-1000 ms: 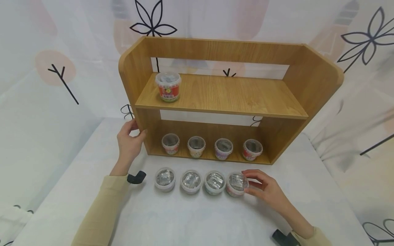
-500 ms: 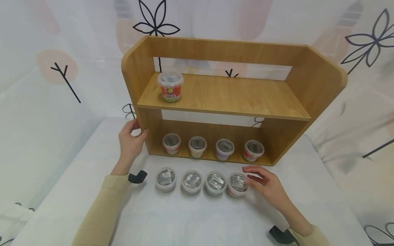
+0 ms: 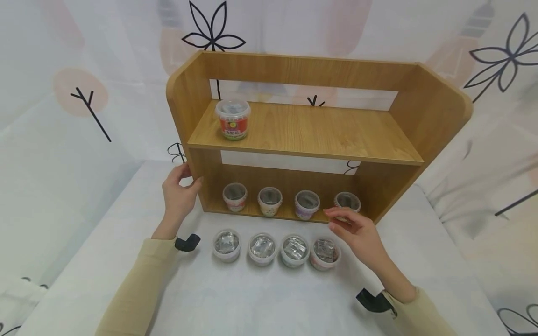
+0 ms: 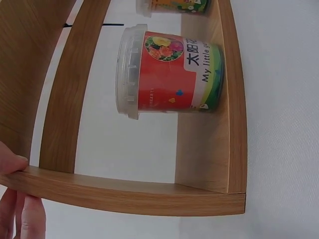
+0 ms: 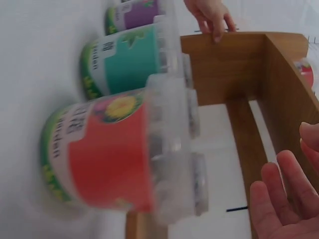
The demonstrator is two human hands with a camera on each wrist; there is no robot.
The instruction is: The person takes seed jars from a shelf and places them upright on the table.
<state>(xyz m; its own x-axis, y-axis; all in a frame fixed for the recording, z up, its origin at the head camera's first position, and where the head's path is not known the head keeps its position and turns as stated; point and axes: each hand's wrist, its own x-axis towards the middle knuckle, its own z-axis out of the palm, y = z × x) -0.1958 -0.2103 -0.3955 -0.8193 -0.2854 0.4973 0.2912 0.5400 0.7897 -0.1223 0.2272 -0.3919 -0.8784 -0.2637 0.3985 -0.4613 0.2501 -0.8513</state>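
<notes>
My left hand (image 3: 180, 191) pinches the left side panel of the wooden shelf (image 3: 302, 128), thumb on one face and fingers on the other, as the left wrist view shows. Nothing is in my right hand (image 3: 359, 235), which hovers in front of the lower shelf's right end with its fingers spread loosely. It overlaps the rightmost lidded cup (image 3: 348, 200) on that shelf in the head view. Just below and left of the hand stands a red-labelled cup (image 5: 112, 152) with a clear lid, last in a front row on the table.
More lidded cups stand in the front row, among them a teal-labelled cup (image 5: 129, 62). On the lower shelf several others line up, including a red-labelled cup (image 4: 167, 72). A larger red cup (image 3: 233, 120) sits at the upper shelf's left end. White cloth (image 3: 252, 303) covers the table.
My right hand has let go of the rightmost front cup and risen up toward the shelf. That cup stays in its row. The left hand keeps its hold on the panel.
</notes>
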